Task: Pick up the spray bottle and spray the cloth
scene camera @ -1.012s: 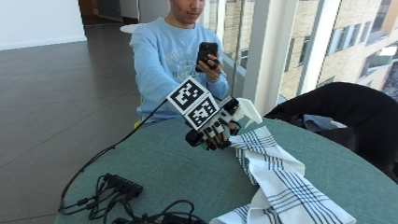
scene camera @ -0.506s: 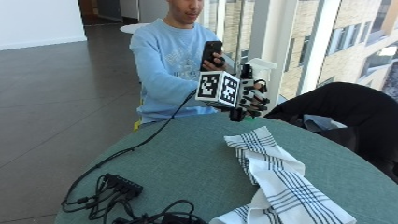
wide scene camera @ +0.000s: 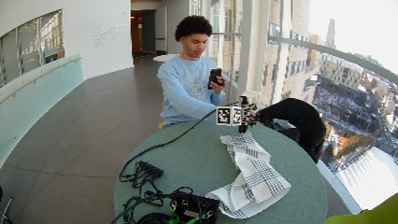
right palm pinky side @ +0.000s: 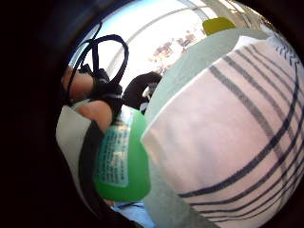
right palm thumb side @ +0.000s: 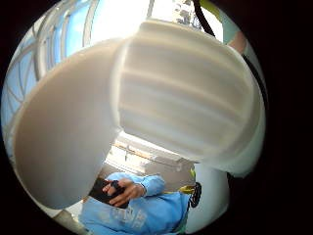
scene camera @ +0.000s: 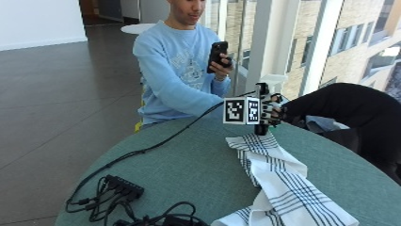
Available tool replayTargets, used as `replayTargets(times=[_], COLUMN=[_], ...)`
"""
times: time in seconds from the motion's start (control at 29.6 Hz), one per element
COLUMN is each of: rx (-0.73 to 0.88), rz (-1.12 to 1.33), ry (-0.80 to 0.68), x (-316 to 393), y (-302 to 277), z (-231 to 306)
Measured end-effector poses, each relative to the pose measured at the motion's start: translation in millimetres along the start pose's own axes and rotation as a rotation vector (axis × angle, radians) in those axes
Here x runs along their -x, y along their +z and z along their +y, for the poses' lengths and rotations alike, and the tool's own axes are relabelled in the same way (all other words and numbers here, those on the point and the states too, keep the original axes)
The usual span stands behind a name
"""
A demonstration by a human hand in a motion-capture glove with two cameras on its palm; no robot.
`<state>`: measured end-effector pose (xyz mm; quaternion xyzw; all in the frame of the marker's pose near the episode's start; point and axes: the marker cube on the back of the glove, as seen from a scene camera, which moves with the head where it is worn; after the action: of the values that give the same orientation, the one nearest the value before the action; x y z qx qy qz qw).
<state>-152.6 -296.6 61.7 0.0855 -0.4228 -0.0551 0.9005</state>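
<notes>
The gloved right hand (scene camera: 269, 110) is raised above the far end of the striped cloth (scene camera: 282, 188), its fingers (scene camera: 274, 104) curled around the spray bottle (scene camera: 272, 82). The bottle's white head shows above the hand; its green body (right palm pinky side: 121, 166) is seen against the palm. The cloth is laid lengthwise on the round green table (scene camera: 188, 165). Whether the trigger is pressed cannot be told. A black cable bundle (scene camera: 116, 195) lies at the table's near edge.
</notes>
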Motion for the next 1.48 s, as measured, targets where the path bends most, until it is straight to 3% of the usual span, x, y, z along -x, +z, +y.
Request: replayTargets(times=[0.37,0.91,1.25,1.48], rx=[0.038,0.017,0.017,0.009], rz=[0.001,-0.006,-0.041,0.030], ry=[0.025,0.022,-0.022,-0.029], x=[-27,-32,-17,-7], y=[32,32,15,-28], z=[7,12,20,46])
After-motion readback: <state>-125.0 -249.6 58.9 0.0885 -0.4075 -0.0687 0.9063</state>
